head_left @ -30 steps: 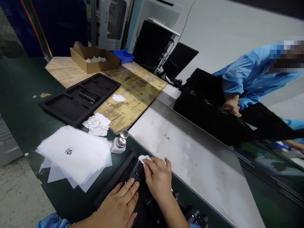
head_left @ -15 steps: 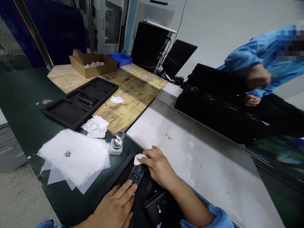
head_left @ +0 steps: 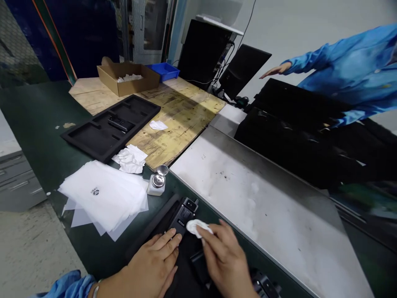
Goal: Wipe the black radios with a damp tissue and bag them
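Note:
A black device [head_left: 182,216] with white lettering lies in a black foam tray [head_left: 149,234] at the near edge of the green table. My left hand [head_left: 151,267] lies flat with fingers stretched out, its fingertips on the device's near end. My right hand [head_left: 225,258] pinches a small white wipe [head_left: 194,227] against the device's right side. A second black part [head_left: 200,267] sits partly hidden between my two hands.
A small white pump bottle [head_left: 156,184] stands beside a stack of white bags [head_left: 104,196]. Behind are crumpled wipes [head_left: 130,158], another black foam tray [head_left: 111,126] and a cardboard box [head_left: 128,78]. A person in a blue coat [head_left: 350,70] reaches over black trays [head_left: 294,124] at right.
My right hand slid the wipe back along the device toward me, uncovering its far end. The person at right stretched an arm out to the left. The view shifted slightly.

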A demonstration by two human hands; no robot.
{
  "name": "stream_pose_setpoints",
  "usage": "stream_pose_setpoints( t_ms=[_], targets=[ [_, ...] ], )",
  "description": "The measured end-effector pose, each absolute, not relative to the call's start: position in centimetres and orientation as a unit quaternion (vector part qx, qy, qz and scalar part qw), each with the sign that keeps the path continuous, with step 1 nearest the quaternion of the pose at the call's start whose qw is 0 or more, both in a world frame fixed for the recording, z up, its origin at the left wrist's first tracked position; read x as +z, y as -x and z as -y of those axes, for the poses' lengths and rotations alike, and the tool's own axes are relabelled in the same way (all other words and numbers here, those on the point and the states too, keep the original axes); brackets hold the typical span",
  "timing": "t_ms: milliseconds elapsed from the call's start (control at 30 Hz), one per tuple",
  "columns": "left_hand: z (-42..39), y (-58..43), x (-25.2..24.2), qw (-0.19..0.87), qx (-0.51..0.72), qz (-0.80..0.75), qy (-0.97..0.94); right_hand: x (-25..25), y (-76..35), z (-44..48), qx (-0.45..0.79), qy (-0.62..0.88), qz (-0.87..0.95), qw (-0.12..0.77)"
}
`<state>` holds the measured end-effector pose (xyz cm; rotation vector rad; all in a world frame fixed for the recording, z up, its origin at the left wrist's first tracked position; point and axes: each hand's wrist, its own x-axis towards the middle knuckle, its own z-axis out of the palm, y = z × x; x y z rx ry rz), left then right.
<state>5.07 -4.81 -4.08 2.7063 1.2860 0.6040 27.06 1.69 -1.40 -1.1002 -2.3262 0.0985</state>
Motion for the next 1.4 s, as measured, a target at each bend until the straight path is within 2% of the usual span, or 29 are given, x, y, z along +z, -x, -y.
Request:
stream_pose_setpoints(
  t_ms=[167,333,500,667,867,1167,1400],
  targets=[
    [5.2,-5.0,-3.9,0.063,0.182,-0.429,-0.882,-3.0,-22.1,-0.6,-0.005,0.461,0.854,0.242],
    [5.6,-5.0,-5.1,0.069,0.213,-0.429,-0.875,-3.2,-22.7,0.3,-0.044,0.491,0.829,0.264],
    [5.5,-5.1,-5.4,0.077,0.226,-0.426,-0.872,-2.9,-21.5,0.2,0.000,0.512,0.822,0.250],
    [5.6,-5.0,-5.7,0.095,0.230,-0.422,-0.872,-2.9,-21.2,0.8,-0.048,0.572,0.783,0.240],
    [5.3,-5.1,-5.9,0.129,0.238,-0.415,-0.869,-2.4,-18.6,-0.4,-0.012,0.572,0.794,0.205],
    [5.6,-5.2,-6.2,0.101,0.257,-0.435,-0.857,-2.6,-22.6,1.0,-0.055,0.604,0.765,0.216],
    [5.4,-5.2,-6.0,0.114,0.251,-0.423,-0.863,-2.4,-19.0,-0.2,-0.023,0.592,0.771,0.233]
  ],
)
